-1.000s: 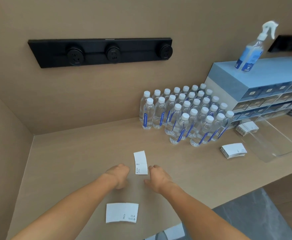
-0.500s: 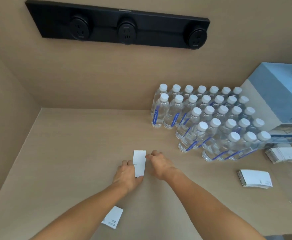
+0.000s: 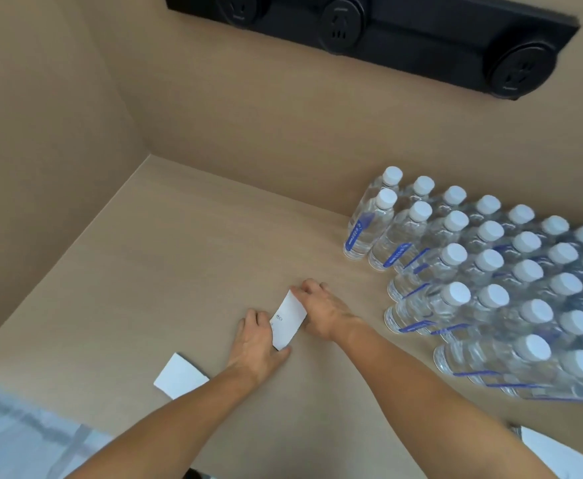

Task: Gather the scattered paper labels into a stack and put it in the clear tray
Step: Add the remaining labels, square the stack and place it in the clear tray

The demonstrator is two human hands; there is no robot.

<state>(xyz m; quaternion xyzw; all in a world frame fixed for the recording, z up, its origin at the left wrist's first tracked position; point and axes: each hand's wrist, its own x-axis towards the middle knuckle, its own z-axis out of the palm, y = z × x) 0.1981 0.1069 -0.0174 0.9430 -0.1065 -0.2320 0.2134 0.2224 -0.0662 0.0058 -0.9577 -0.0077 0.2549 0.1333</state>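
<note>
A white paper label [image 3: 288, 319] lies between my two hands near the middle of the tan table. My left hand [image 3: 257, 338] pinches its lower left edge, the thumb under the bottom corner. My right hand [image 3: 321, 307] holds its upper right edge with the fingertips at the top corner. A second white label [image 3: 179, 375] lies flat on the table to the left, beside my left forearm. Another white label stack [image 3: 556, 456] shows at the bottom right corner. The clear tray is out of view.
Several rows of small water bottles [image 3: 483, 271] with white caps crowd the right side of the table. A black socket strip [image 3: 369, 25] is mounted on the back wall. A side wall closes off the left. The table's front edge [image 3: 24, 397] runs at bottom left.
The view has swung left and closer, dropping the blue drawer unit and tray from sight. Both hands have closed in on the label and now hold its edges, tilting it.
</note>
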